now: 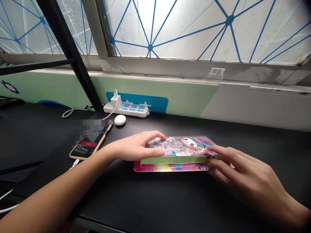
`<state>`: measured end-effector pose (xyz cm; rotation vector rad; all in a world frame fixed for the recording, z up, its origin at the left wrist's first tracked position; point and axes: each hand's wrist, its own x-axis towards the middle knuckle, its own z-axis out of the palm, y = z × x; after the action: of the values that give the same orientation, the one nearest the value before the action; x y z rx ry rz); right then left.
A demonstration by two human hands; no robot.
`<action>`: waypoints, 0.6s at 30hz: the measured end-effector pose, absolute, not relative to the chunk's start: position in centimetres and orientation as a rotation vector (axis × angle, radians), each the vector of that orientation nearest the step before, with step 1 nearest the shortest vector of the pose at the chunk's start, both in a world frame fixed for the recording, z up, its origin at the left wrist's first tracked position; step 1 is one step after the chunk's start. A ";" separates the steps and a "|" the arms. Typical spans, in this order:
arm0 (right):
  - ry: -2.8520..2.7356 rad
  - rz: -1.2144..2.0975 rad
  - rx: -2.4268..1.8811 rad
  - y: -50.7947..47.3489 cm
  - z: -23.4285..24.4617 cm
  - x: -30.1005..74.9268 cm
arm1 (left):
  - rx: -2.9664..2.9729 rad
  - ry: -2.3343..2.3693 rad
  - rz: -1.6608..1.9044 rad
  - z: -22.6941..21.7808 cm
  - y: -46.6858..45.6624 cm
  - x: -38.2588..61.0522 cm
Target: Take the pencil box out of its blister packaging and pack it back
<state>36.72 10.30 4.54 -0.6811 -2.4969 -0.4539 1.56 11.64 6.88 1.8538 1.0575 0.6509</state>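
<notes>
Just below the middle of the frame, we've got a colourful box (178, 159) lying flat, as far as we can tell, on the black table (157, 200), with a pink panel (170, 168) poking out under its lime green near side. Our left hand (136, 145) is draped over the left end, fingers across the top and thumb along the near edge, so we'd call it grasping the box, probably to steady it. Over at centre right, our right hand (250, 168) has its fingers bunched around the other end; some are blurred or hidden, so we can't tell how firm that hold is. Having both ends covered likely keeps the thing from twisting on a smooth top.

Left of centre, the phone (93, 142) lies face up beyond our left forearm (70, 181), a white connector (75, 162) at its near end, presumably parked there because the power strip (132, 113) is close by, near the wall (189, 100). The white rounded case (120, 120) sits just in front of the strip, maybe tucked there to leave our hands some room
</notes>
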 end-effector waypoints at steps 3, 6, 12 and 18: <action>-2.603 -0.493 -0.552 10.2 4.1 35.9 | 2.050 1.006 0.540 7.1 11.6 0.8; -2.653 -0.425 -0.502 9.9 3.9 35.1 | 2.164 1.037 0.415 6.9 11.5 0.9; -2.598 -0.105 -0.616 9.9 4.5 34.6 | 2.255 1.011 0.375 6.6 11.3 1.5; -2.477 0.209 -0.942 12.5 4.7 37.3 | 2.288 0.996 0.346 6.8 11.5 1.5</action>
<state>37.26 12.48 4.70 -0.9423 -2.4774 0.2093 1.50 11.50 6.75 2.2882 0.9963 0.3456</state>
